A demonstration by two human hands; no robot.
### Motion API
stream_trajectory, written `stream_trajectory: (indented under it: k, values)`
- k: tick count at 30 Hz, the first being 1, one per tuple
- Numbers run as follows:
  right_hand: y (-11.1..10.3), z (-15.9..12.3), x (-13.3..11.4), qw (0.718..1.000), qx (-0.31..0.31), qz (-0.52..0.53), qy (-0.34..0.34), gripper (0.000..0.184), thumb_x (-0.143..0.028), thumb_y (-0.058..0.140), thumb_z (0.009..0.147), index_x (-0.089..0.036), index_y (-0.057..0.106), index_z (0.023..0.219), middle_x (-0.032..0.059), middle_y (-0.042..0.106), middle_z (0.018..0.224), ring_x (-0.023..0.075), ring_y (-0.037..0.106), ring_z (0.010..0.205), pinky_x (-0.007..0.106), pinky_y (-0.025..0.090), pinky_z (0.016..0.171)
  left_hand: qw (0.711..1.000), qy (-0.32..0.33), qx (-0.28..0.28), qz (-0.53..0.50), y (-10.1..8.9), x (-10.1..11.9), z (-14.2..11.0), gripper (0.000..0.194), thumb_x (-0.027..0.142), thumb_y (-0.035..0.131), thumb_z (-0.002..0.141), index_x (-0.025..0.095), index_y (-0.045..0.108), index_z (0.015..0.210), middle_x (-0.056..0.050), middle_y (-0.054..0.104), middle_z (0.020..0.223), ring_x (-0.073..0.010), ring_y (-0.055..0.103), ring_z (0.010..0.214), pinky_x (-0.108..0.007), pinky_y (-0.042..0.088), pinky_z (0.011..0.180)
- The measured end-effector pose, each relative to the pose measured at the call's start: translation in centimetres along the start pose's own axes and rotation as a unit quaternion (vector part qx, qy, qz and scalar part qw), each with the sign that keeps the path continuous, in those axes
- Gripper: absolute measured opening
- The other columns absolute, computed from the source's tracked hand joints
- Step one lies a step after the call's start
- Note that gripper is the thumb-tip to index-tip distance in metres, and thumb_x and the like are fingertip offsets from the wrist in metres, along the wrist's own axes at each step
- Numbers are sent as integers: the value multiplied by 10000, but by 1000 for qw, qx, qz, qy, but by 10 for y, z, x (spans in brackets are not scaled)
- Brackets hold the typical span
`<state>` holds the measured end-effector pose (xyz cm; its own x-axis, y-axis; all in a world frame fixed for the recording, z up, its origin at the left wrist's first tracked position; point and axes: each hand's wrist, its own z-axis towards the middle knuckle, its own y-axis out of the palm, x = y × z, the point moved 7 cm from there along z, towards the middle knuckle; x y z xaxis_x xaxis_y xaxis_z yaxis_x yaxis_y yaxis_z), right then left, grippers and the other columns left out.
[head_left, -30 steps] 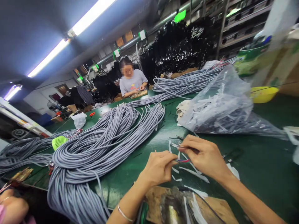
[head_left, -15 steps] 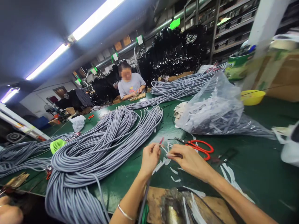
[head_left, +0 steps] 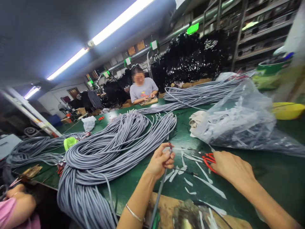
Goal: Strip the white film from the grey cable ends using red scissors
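Note:
My left hand (head_left: 162,160) is closed around the end of a grey cable (head_left: 159,194) that runs down toward me; thin coloured wires stick out of its tip above my fingers. My right hand (head_left: 232,168) lies over the red-handled scissors (head_left: 207,159) on the green table (head_left: 274,178), with the fingers curled onto the handles. White paper strips (head_left: 202,178) lie scattered between my two hands. A big coil of grey cables (head_left: 107,152) sits just left of my left hand.
A clear plastic bag of scraps (head_left: 238,124) lies at the right, a yellow bowl (head_left: 287,109) behind it. A worn wooden board (head_left: 190,213) lies at the table's near edge. One person (head_left: 143,87) sits at the far end; another person's arm (head_left: 16,203) shows at bottom left.
My hands have come apart. The right hand let go of the wire tips and moved right onto the red scissors. The left hand keeps the cable end.

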<state>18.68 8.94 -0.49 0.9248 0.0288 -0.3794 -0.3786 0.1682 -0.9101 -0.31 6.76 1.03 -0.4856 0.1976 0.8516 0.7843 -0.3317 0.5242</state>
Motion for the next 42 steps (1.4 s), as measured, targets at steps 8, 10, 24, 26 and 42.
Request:
stream_trajectory:
  k: [8,10,24,26,42]
  values:
    - [5,-18,-58,949,32,280,-141,258,-455,540,737,-212,620,705,5,632,580,158,581,517,238,464,490,989,146,17,26,-5,14,-2,516,443,822,636,189,375,683,63,463,609,4,246,406,-130,106,401]
    - [1,-29,-72,934,52,313,-165,338,-539,550,719,-216,582,627,-8,585,532,141,525,478,233,437,459,982,180,4,57,-3,16,-3,517,476,801,652,178,378,639,54,458,608,0,239,410,-143,123,395]
    - [-26,-38,-71,923,104,337,-154,586,-685,521,710,-210,396,389,-39,316,384,84,307,365,222,256,344,945,192,59,258,4,20,-12,527,675,658,680,163,596,572,-29,512,571,-118,409,530,-246,295,493]
    - [-29,-36,-61,919,137,352,-116,587,-691,537,695,-217,385,386,-41,320,362,85,317,342,224,265,333,955,167,66,237,3,16,-10,516,667,690,646,161,637,727,2,504,565,-87,358,471,-224,256,448]
    - [-20,-44,-53,836,187,514,-32,349,-549,705,619,-224,578,588,19,648,572,173,628,532,258,527,542,950,134,112,259,11,-4,-8,468,476,769,635,106,743,920,9,538,579,-85,391,512,-219,334,500]
